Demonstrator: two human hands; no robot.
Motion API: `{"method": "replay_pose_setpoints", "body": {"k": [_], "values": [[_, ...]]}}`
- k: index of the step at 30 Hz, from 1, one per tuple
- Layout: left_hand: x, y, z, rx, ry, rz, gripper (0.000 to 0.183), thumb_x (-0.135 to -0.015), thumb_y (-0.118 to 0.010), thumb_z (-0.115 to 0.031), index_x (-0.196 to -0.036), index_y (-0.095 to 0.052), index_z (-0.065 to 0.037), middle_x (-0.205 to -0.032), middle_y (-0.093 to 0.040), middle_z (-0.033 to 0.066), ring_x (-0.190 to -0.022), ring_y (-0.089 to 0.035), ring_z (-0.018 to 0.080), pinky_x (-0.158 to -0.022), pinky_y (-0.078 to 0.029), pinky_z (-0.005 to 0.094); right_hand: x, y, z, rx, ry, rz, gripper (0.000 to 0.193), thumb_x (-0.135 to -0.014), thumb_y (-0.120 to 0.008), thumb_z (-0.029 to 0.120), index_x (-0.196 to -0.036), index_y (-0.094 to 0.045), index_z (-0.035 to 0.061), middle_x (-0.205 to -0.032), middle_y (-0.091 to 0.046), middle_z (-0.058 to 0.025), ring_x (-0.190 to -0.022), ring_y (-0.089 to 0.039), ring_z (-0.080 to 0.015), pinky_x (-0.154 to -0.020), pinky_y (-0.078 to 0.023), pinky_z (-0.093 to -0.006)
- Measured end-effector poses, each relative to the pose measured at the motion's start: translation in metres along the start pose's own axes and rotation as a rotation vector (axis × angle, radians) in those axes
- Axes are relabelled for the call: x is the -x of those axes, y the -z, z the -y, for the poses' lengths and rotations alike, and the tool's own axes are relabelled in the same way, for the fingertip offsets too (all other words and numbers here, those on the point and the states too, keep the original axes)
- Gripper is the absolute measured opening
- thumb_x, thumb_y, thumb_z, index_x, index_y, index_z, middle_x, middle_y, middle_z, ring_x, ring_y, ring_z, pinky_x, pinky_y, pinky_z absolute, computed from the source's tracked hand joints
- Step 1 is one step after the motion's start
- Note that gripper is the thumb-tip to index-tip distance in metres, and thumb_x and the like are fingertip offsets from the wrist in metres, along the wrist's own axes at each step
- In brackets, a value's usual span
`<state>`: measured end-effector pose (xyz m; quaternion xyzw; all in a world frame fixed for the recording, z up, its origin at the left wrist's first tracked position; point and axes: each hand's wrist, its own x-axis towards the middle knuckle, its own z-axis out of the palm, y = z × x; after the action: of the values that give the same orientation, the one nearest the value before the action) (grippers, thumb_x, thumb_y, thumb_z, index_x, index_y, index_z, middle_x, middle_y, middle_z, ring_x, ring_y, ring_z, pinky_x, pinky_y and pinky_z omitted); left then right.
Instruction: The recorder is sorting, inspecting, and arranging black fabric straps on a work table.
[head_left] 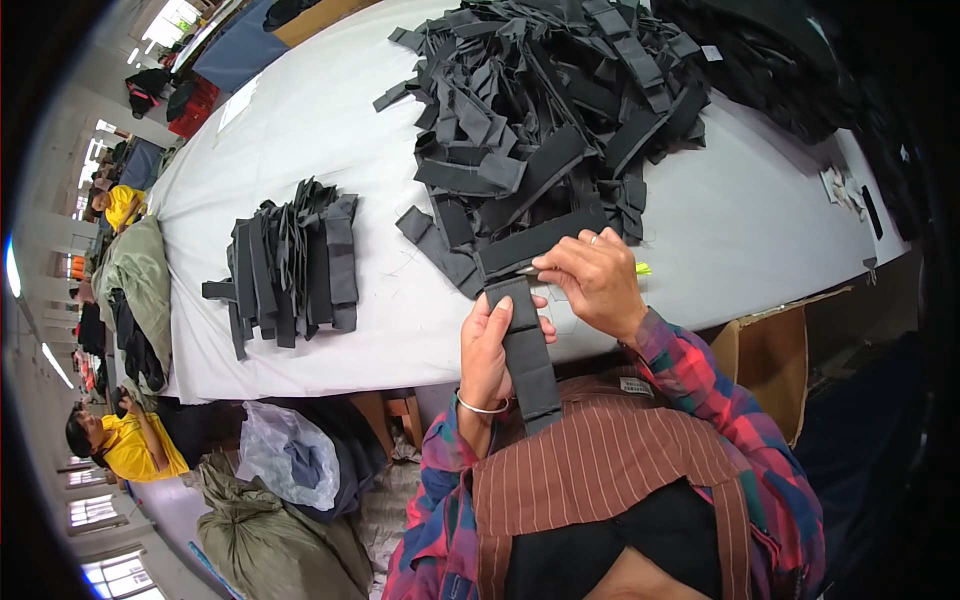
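Note:
A dark grey fabric strip (pixel 529 365) hangs down from my left hand (pixel 484 352), which grips it near its upper end, thumb on top. Close beside that end, my right hand (pixel 597 277) is closed in a pinch. A small metal-tipped tool (pixel 527 269) pokes out of its fingers toward the strip; the rest of it is hidden, so I cannot tell its kind. Just beyond both hands rises a large loose heap of similar dark fabric strips (pixel 545 165). To the left lies a smaller, neater pile of strips (pixel 290 265), mostly side by side.
Everything lies on a white-covered table (pixel 385 300). Black cloth (pixel 760 60) covers its far right. An open cardboard box (pixel 765 365) stands by the near right edge. Below the left edge sit a clear plastic bag (pixel 290 450) and an olive sack (pixel 265 525). People in yellow are farther left.

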<state>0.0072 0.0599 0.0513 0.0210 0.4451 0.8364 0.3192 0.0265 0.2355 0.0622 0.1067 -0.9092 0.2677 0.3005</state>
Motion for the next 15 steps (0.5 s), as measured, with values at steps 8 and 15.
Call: {"method": "replay_pose_setpoints", "body": {"k": [8,15], "values": [[-0.004,0.007,0.006,-0.010,-0.155,-0.042,0.031,-0.094,-0.043,-0.009,-0.124,-0.037,-0.008,-0.104,-0.059,0.0165,-0.088,-0.064,0.0229,-0.072,-0.057,0.0361,0.010,-0.004,0.020,-0.342,-0.056,0.166,0.017,-0.071,-0.071,0.016,-0.084,-0.063,0.0087,-0.078,-0.056,-0.0020,-0.067,-0.056,-0.0226,-0.061,-0.044,-0.0338],[0.005,-0.005,-0.002,0.036,0.026,0.067,0.032,-0.098,-0.042,-0.029,-0.113,-0.050,-0.001,-0.107,-0.061,0.0160,-0.091,-0.064,0.0267,-0.074,-0.056,0.0395,-0.006,-0.018,0.007,-0.549,-0.416,0.076,0.007,-0.081,-0.064,0.004,-0.080,-0.058,-0.0006,-0.069,-0.058,-0.0066,-0.061,-0.055,-0.0110,-0.054,-0.042,-0.0249]]}}
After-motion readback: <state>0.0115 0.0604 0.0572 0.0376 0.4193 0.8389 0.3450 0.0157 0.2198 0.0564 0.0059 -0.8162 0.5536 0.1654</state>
